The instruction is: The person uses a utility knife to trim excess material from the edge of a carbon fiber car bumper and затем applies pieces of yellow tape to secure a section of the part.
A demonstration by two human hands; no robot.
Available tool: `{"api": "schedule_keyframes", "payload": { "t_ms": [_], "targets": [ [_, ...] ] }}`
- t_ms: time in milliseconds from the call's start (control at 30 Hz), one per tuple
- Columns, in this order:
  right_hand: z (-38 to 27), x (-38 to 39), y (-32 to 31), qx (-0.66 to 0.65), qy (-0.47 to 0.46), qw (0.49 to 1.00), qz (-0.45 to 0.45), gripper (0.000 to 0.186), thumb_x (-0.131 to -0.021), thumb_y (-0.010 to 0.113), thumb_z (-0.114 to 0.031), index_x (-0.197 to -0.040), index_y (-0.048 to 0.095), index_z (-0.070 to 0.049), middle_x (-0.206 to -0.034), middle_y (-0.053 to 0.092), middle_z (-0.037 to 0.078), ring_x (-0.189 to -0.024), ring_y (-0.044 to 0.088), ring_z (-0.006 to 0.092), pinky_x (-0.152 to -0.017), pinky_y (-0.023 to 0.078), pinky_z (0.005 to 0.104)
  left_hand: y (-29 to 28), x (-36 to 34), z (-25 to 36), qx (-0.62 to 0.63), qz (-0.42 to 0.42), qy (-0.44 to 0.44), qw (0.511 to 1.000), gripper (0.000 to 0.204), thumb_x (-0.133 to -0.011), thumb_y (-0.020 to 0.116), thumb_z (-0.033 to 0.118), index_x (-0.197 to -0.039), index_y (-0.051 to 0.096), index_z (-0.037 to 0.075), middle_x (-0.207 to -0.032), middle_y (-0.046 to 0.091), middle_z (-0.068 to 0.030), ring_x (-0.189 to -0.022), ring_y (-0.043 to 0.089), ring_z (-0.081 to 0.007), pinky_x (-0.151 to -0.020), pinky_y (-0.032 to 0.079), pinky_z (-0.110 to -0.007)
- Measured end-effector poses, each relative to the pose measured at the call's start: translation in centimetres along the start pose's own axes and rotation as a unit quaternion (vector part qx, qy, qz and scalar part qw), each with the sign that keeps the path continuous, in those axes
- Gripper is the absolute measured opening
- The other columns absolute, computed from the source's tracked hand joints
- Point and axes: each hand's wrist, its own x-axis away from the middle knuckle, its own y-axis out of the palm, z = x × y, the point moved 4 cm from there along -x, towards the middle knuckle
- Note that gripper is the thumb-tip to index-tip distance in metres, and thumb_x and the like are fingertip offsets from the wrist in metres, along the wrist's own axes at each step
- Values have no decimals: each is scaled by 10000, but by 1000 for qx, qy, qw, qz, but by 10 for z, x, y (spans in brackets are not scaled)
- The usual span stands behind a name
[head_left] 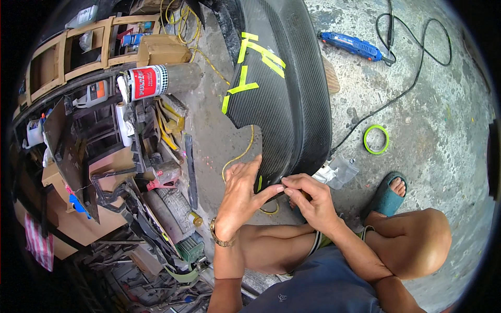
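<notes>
A long dark carbon-fibre panel [282, 83] runs away from me, with strips of yellow-green tape [243, 88] stuck near its left edge. At its near end, my left hand [238, 194] lies against the left edge, fingers stretched out and thumb reaching right. A small tape piece [259, 183] shows on the panel beside that thumb. My right hand [311, 202] is closed in a pinch at the near edge, its fingertips close to the left thumb. Whatever sits between those fingertips is too small to make out.
Right of the panel lie a blue rotary tool [354, 46] with a black cord, a green tape roll [376, 139] and a clear plastic bag [344, 172]. At left stand a red-labelled can [148, 82], a wooden rack [63, 55] and cluttered parts. A yellow cord [241, 151] passes beneath the panel.
</notes>
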Motion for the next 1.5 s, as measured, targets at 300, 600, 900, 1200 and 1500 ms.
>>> {"api": "schedule_keyframes", "payload": {
  "t_ms": [300,600,900,1200,1500],
  "targets": [
    [1,1,2,37,-47,998,-1,186,-937,642,55,-1116,688,41,-1084,691,152,-674,640,129,-582,528,254,1,1,-4,-6,12,8,1000,773,-765,850,376,-1284,584,-132,-1101,666,-268,-1089,597,-416,-1048,382,-469],
    [0,1,-8,61,-75,985,140,191,-890,705,41,-1075,658,41,-1059,699,183,-961,704,309,-841,551,341,5,0,2,-15,43,3,999,746,-783,832,407,-1254,602,-124,-1048,681,-246,-1058,598,-407,-1035,371,-467],
    [0,3,-2,53,-15,998,21,183,-883,722,-6,-1056,672,26,-1043,690,179,-938,691,332,-814,555,369,3,-5,2,-26,50,-42,998,458,-953,667,303,-1192,657,-86,-955,684,-236,-991,618,-370,-1017,375,-455],
    [-11,-2,-5,92,-67,993,-14,192,-921,681,30,-1113,679,46,-1089,680,157,-702,674,161,-610,558,272,1,1,-2,7,9,-16,1000,744,-754,831,297,-1299,566,-135,-1083,659,-245,-1058,593,-380,-1072,342,-452],
    [-11,-3,-5,95,-59,994,-12,192,-921,685,23,-1113,695,43,-1089,682,157,-700,680,159,-617,559,274,1,-1,-1,1,4,-6,1000,757,-748,843,293,-1305,559,-135,-1106,661,-251,-1087,601,-351,-1066,342,-446]
  ]
}}
